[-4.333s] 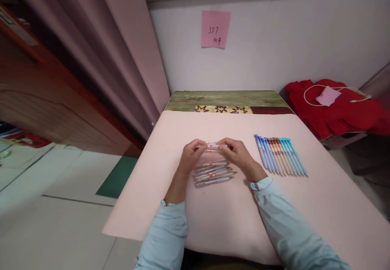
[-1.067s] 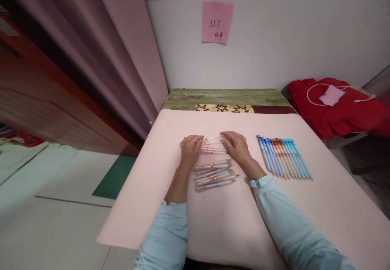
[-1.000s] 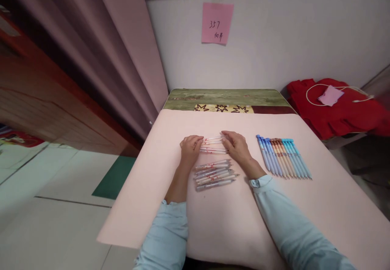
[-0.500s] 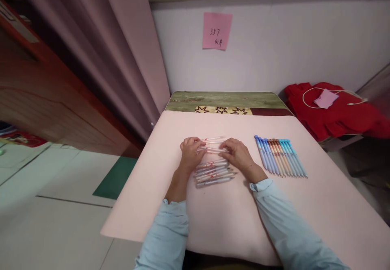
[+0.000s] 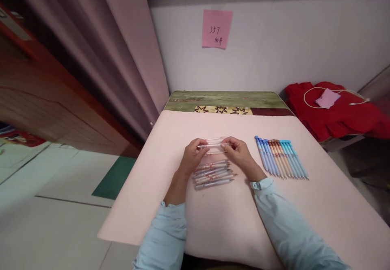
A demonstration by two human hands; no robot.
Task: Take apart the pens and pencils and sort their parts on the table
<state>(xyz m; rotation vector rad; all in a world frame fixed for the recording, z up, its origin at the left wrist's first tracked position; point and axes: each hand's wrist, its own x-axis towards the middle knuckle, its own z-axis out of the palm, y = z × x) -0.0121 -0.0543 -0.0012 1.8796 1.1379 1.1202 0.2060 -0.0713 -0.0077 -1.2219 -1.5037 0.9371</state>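
Between my left hand and my right hand is a pale, clear-looking pen, pinched at both ends by closed fingers. More whitish pens with red marks lie on the pink sheet just behind and under it, partly covered by my hands. Nearer to me, several pale pens lie side by side in a loose stack, their tips toward the right. Right of my right hand, a neat row of pens runs from blue through brown to light blue, tips toward me.
A pink sheet covers most of the table, whose green patterned top shows at the back. A pink note sticks to the wall. Red cloth with a white cable lies at the right; a curtain hangs left.
My hands have lifted slightly, holding one pen between them above the others. The stack near me and the coloured row have stayed in place.
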